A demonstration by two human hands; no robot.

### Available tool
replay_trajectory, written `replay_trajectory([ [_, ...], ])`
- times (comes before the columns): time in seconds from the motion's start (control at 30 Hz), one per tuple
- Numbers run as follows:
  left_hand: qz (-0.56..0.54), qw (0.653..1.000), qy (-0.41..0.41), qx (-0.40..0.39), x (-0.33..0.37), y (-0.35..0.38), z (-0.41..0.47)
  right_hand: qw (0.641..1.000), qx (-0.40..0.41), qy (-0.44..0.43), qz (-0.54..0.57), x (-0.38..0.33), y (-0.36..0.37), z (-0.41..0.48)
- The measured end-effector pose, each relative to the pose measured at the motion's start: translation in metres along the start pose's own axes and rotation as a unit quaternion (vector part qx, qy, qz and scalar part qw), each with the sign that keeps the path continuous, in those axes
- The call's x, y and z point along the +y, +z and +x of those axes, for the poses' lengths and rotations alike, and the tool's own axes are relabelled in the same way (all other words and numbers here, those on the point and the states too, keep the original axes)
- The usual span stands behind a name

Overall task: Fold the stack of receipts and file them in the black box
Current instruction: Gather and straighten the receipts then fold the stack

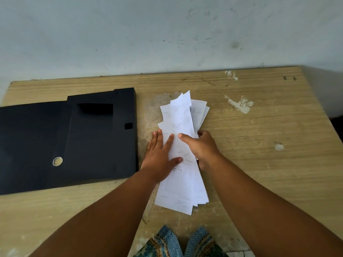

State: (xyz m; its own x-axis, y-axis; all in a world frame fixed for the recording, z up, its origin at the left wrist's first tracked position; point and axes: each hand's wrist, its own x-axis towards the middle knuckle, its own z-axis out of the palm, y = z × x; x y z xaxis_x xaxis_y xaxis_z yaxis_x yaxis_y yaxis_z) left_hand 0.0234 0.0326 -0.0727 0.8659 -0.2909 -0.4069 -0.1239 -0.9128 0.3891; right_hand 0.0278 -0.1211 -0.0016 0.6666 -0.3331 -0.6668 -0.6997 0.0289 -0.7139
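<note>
A loose, fanned stack of white receipts (pixel 182 117) lies lengthwise on the wooden table (pixel 259 145), far end pointing at the wall. My left hand (pixel 159 154) rests flat on the stack's left side, fingers spread, thumb across the paper. My right hand (pixel 201 147) grips the stack's right edge, index finger on top and the other fingers curled under. The black box (pixel 92 141) lies flat and closed to the left of the receipts, with a flap, a round metal-rimmed hole and a cut-out window on top.
A pale scuffed wall (pixel 167 34) runs along the table's far edge. The table's right edge slants away at the right. Chipped white patches (pixel 241 104) mark the wood right of the receipts. Patterned blue fabric (pixel 178 243) shows at the near edge.
</note>
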Motion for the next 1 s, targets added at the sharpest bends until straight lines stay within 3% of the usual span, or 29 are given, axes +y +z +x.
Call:
replay_trajectory([
  [0.17,0.007,1.0,0.002,0.001,0.001,0.001,0.0,0.999,-0.016,-0.003,0.03,0.01,-0.001,0.004],
  [0.37,-0.005,1.0,0.005,0.003,0.001,-0.001,-0.001,0.996,0.007,-0.051,-0.071,0.018,-0.003,0.015],
  [0.5,-0.107,0.993,-0.016,0.036,0.007,-0.007,-0.006,0.998,0.012,-0.044,-0.045,0.024,-0.012,0.021],
  [0.6,-0.255,0.962,-0.048,0.079,0.016,-0.014,-0.012,1.0,0.005,-0.017,0.014,0.03,-0.017,0.019],
  [0.8,-0.301,0.926,-0.181,0.141,0.04,-0.019,-0.037,0.994,-0.02,0.007,0.11,0.038,-0.023,0.015],
  [0.87,-0.394,0.886,-0.209,0.125,0.042,-0.025,-0.038,0.991,-0.032,0.01,0.129,0.036,-0.025,0.013],
  [1.0,-0.536,0.81,-0.237,0.019,0.041,-0.036,-0.038,0.99,-0.043,-0.004,0.134,0.035,-0.024,0.009],
])
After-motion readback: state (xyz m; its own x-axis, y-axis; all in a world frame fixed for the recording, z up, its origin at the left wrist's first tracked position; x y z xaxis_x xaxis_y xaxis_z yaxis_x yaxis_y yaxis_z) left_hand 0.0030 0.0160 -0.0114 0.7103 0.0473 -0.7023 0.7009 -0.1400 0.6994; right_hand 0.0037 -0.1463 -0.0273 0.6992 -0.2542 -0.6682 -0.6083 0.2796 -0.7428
